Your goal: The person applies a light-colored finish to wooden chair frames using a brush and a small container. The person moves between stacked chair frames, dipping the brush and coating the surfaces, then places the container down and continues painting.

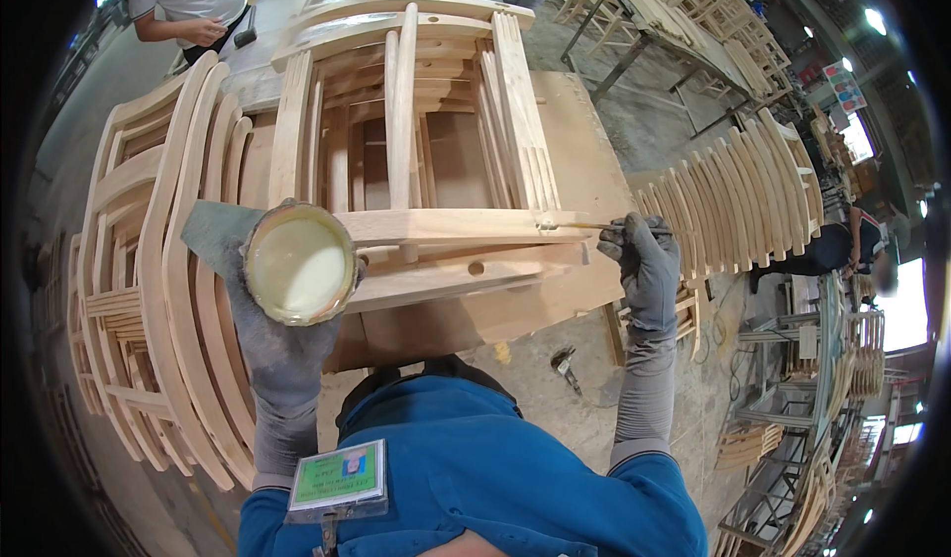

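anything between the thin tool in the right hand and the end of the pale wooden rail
Nothing visible does: the thin tool in the right hand reaches the rail's right end unobstructed. The round tin in the left hand is by the opposite end.

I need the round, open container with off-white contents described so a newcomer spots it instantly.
Find the stacked pale wooden chair frames on the brown sheet in the centre. At their near left corner, the gray-gloved left hand holds the round, open container, beside a gray-green sheet. Its stained rim circling off-white contents sets it apart from the wooden frames.
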Available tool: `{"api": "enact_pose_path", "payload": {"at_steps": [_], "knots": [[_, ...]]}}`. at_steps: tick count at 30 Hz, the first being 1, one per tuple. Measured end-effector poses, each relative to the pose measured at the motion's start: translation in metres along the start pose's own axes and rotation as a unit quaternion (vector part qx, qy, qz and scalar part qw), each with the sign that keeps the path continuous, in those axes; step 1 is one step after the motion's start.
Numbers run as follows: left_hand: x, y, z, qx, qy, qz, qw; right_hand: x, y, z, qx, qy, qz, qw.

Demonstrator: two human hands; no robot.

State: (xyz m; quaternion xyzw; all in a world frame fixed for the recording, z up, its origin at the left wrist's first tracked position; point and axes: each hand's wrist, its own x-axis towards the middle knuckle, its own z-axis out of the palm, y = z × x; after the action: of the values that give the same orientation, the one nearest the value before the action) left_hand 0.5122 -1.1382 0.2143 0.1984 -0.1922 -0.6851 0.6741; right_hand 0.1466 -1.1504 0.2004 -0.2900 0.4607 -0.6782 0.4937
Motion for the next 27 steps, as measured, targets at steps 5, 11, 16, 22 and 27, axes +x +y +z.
{"api": "enact_pose_path", "payload": {"at_steps": [5, 11, 16, 22, 27], "knots": [[-0.003, -0.008, -0.003, 0.004, 0.007, -0.022, 1.000, -0.019, -0.001, 0.013, -0.015, 0.025, -0.075, 0.997], [-0.008, -0.021, -0.006, 0.052, 0.062, -0.041, 0.996, -0.065, -0.018, 0.082, -0.101, -0.071, -0.161, 0.979], [-0.012, -0.015, 0.000, 0.100, 0.008, -0.118, 0.988, -0.100, -0.005, 0.135, -0.143, -0.240, -0.219, 0.935], [-0.016, -0.011, -0.005, -0.016, -0.024, -0.099, 0.995, -0.096, 0.019, 0.145, -0.196, -0.256, -0.234, 0.917], [-0.020, -0.018, -0.004, 0.027, 0.050, 0.015, 0.998, -0.130, 0.030, 0.128, -0.331, -0.317, -0.325, 0.827]]}}
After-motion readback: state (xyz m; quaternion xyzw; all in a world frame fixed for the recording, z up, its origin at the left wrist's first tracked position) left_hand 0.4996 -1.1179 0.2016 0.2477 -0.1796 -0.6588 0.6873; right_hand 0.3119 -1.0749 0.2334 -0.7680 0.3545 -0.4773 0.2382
